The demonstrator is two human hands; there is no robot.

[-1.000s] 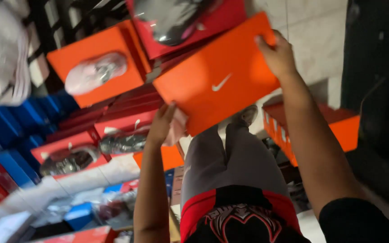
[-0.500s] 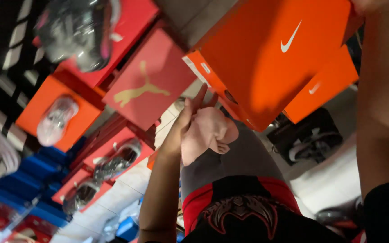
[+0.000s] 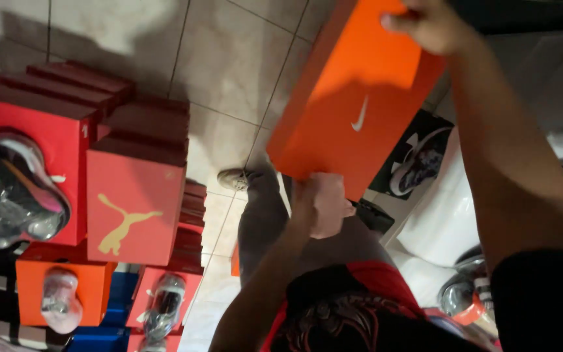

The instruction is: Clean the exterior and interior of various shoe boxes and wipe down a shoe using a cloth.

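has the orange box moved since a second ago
Cannot tell for sure: the head camera itself swung. The orange shoe box, held by the left hand and right hand, now lies over floor tiles instead of the stacked boxes.

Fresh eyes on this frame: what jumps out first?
A big orange box fills the upper middle, gripped by the right hand at its top edge and the left hand at its lower corner. At left, red boxes are stacked on the tiled floor, with a plastic-wrapped shoe on top at far left.
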